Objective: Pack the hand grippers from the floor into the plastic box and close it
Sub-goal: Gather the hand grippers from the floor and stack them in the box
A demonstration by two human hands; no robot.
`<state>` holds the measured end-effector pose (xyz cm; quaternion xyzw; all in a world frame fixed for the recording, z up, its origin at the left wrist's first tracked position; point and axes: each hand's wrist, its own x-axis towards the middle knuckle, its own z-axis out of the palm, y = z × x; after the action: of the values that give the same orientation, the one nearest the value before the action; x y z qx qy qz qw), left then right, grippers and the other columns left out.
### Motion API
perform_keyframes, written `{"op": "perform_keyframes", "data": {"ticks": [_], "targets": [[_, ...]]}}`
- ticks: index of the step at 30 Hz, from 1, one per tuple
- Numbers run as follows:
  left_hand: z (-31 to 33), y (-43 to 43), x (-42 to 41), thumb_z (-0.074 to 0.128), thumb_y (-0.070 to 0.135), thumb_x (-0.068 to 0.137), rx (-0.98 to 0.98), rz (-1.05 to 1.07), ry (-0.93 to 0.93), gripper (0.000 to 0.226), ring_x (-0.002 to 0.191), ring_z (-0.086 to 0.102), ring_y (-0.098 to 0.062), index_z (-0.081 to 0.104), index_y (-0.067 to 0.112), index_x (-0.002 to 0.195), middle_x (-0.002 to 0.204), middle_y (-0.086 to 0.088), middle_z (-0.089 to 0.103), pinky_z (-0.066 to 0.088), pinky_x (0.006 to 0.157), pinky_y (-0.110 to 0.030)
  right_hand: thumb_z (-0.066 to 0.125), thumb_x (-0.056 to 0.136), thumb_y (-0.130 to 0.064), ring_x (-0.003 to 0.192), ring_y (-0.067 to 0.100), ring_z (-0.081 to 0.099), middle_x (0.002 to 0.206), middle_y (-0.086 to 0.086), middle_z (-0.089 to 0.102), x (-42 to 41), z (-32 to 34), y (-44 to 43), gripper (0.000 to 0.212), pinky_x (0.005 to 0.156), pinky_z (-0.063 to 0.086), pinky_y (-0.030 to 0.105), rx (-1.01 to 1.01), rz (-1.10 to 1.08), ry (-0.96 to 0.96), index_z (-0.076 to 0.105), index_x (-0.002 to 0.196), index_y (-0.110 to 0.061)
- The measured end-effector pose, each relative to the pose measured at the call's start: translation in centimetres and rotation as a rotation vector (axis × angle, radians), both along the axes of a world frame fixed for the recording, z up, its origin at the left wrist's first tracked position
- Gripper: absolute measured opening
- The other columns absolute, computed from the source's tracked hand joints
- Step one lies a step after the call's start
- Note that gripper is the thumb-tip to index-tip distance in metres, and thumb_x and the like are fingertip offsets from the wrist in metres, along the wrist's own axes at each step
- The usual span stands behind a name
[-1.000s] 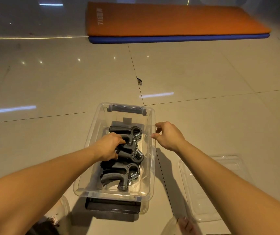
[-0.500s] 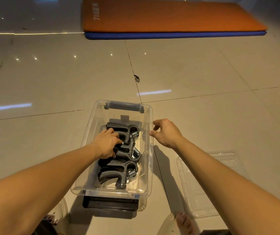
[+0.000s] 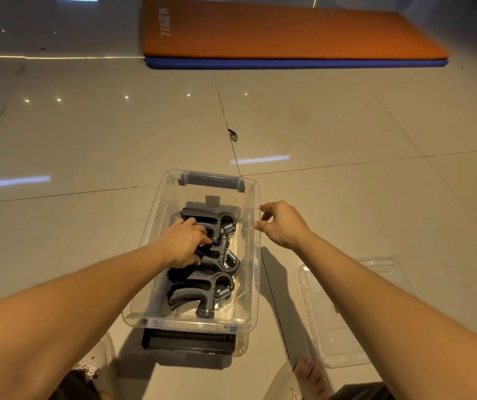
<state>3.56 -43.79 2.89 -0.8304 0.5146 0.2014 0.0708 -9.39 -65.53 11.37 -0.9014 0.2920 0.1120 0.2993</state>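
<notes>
A clear plastic box (image 3: 156, 226) stands open on the floor in front of me. Three dark grey hand grippers with steel springs lie in a row inside: a far one (image 3: 211, 219), a middle one (image 3: 222, 256) and a near one (image 3: 199, 293). My left hand (image 3: 182, 246) reaches into the box, with fingers and thumb curled round the middle gripper's handle. My right hand (image 3: 284, 225) is at the box's right rim, fingers loosely curled, thumb tip at the rim, holding nothing. The clear lid (image 3: 347, 307) lies flat on the floor to the right of the box.
The box has a dark latch at its far end (image 3: 212, 181) and a black latch folded down at its near end (image 3: 188, 342). An orange mat (image 3: 283, 30) on a blue mat (image 3: 295, 64) lies far ahead. My feet in slippers (image 3: 308, 376) are just behind the box.
The view has shifted slightly. Both hands stay in the same places relative to the box, the left still on the grippers.
</notes>
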Motion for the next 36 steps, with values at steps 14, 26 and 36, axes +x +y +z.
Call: {"op": "perform_keyframes", "data": {"ticks": [14,26,36], "targets": [[15.1,4.6,-3.1,0.071,0.036,0.09,-0.726,0.5,0.2,0.034,0.103,0.059,-0.005,0.065,0.029,0.123,0.127,0.016,0.053,0.054,0.089,-0.03,0.07,0.089,-0.048,0.11,0.019,0.064,0.125,0.0,0.067,-1.1,7.6,7.4,0.057,0.088,0.053,0.036,-0.14,0.03,-0.217,0.058,0.138,-0.021],[32.3,28.2,-7.7,0.077,0.036,0.087,-0.762,0.627,-0.024,0.03,0.093,0.067,-0.009,0.07,0.024,0.114,0.114,0.007,0.06,0.057,0.086,-0.034,0.068,0.092,-0.043,0.105,0.013,0.062,0.126,-0.005,0.064,0.0,21.8,26.9,0.043,0.09,0.054,0.035,-0.093,0.422,-0.5,0.062,0.13,-0.025],[41.9,50.2,-10.5,0.077,0.028,0.089,-0.702,0.852,-0.205,0.028,0.078,0.058,0.003,0.075,0.011,0.111,0.103,0.001,0.071,0.048,0.073,-0.008,0.071,0.091,-0.035,0.103,0.019,0.065,0.117,0.003,0.071,2.9,27.7,46.9,0.036,0.093,0.055,0.041,0.017,0.717,-0.611,0.07,0.121,-0.014]]}}
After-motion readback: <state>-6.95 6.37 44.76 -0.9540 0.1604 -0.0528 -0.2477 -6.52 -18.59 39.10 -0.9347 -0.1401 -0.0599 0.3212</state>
